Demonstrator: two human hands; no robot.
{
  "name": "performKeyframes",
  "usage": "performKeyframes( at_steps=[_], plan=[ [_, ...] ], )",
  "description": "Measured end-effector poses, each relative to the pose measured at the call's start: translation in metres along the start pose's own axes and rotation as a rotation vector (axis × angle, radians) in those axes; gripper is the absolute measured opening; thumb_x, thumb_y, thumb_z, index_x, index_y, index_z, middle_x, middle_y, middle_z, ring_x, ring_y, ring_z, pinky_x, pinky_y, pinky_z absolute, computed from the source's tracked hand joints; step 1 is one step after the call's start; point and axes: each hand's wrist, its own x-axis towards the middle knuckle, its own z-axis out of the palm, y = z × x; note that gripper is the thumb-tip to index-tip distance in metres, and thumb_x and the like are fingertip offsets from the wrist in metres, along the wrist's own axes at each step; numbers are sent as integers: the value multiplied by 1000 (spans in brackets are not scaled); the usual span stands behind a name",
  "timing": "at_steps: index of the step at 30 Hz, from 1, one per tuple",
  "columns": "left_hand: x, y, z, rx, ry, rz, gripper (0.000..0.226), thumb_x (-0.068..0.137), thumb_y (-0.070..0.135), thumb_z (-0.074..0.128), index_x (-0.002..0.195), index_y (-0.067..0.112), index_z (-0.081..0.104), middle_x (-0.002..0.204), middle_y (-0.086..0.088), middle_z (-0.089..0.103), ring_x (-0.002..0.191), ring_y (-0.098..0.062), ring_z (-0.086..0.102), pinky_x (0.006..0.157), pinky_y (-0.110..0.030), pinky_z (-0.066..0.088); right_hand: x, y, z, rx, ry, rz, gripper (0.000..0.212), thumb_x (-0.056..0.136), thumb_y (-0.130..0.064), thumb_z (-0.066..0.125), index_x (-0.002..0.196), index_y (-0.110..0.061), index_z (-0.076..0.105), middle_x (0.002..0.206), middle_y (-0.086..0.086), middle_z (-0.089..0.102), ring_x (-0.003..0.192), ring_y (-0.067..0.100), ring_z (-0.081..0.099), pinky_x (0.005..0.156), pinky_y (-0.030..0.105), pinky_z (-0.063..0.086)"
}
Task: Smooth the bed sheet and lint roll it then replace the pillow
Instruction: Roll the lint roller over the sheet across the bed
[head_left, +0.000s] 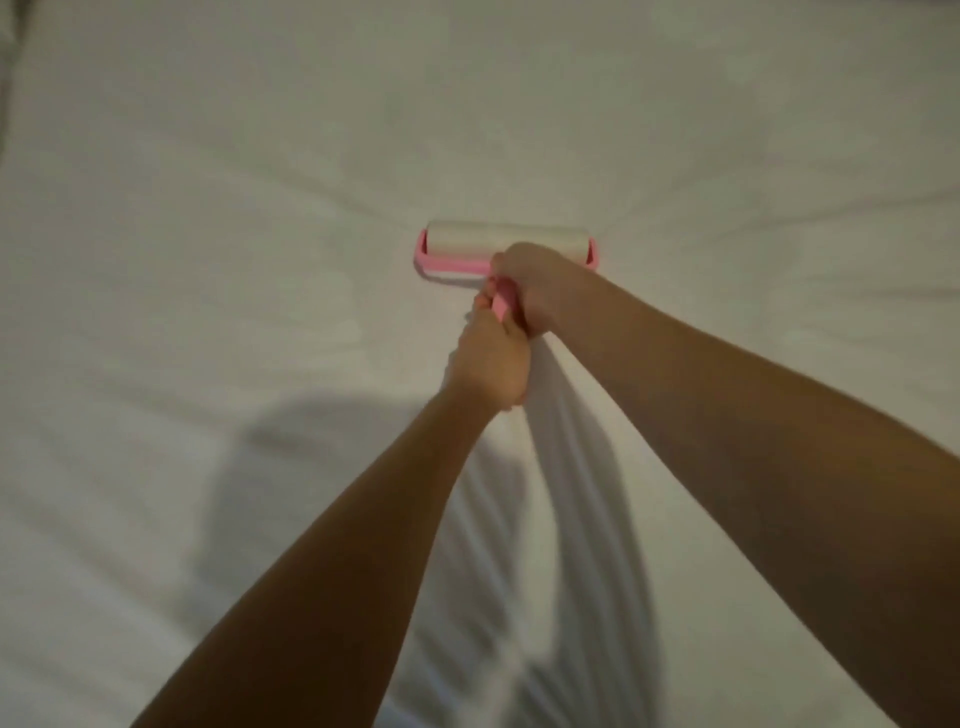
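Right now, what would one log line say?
step: lint rolling | left hand: grips handle | right hand: grips handle | lint roller: on sheet | sheet: creased near arms

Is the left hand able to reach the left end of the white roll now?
Probably yes, if it lets go first. The left hand grips the pink handle behind the right hand, and the left end of the white roll lies uncovered on the sheet, nothing between.

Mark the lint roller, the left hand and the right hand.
lint roller (480, 240): head view, on the white sticky roll.
left hand (491, 366): head view, on the back of the hand.
right hand (527, 283): head view, on the back of the hand, near the knuckles.
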Motion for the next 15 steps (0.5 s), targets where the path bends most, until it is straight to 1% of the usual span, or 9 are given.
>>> performKeyframes(
  at_steps=[2,4,5,6,8,10,12,14,15],
  plan=[
    [-8,-2,-6,-16,-21,-5,45,99,36,30,140,18,36,101,-23,63,64,-38,64,55,-38,54,-4,6,7,-12,-8,-1,17,96,-6,38,80,-4,44,48,3,37,36,13,39,38,19,39],
    [-43,-22,-8,-67,-21,56,44,101,35,29,145,29,28,105,-27,62,70,-38,64,58,-32,50,-20,32,16,11,12,18,29,98,-5,36,70,-6,41,49,7,40,34,13,42,39,22,39],
    [-68,-37,-8,-90,-27,64,44,101,37,28,145,34,26,106,-28,62,69,-38,64,56,-29,48,-30,54,13,31,-15,51,31,100,-8,37,69,-7,41,50,8,42,32,10,44,37,21,39],
    [-92,-48,-8,-113,-55,39,45,100,42,26,144,36,27,106,-29,62,65,-36,64,54,-25,45,-44,73,9,53,-68,110,33,102,-12,38,70,-8,41,51,7,44,31,9,44,34,17,38],
    [-118,-59,-9,-126,-84,-66,49,97,49,25,143,34,30,100,-28,63,56,-27,63,51,-25,43,-62,93,4,37,-160,219,35,104,-19,36,71,-9,41,58,7,42,39,12,45,34,13,36],
    [-102,-53,-5,-122,-56,-60,47,98,47,25,142,32,31,88,-23,64,52,-23,61,50,-27,45,-53,85,5,63,-151,178,34,104,-16,34,70,-8,39,58,9,38,47,17,41,43,20,41],
    [-64,-32,-6,-122,-21,47,43,101,36,29,144,30,28,94,-25,62,60,-28,62,49,-31,47,-26,54,8,74,-103,84,35,103,-12,35,68,-7,39,48,9,40,44,18,41,56,30,45],
    [-15,-5,-8,-115,-26,85,46,101,38,29,145,27,27,99,-28,62,67,-36,65,49,-35,49,1,11,9,7,-67,54,34,101,-12,36,68,-8,42,44,7,45,45,17,46,67,24,47],
    [5,7,-10,-92,-44,59,48,99,44,26,143,25,30,95,-26,63,65,-38,66,46,-35,49,11,-7,7,-46,-68,57,34,101,-14,37,68,-9,44,42,5,47,49,16,47,78,23,46]
  ],
)
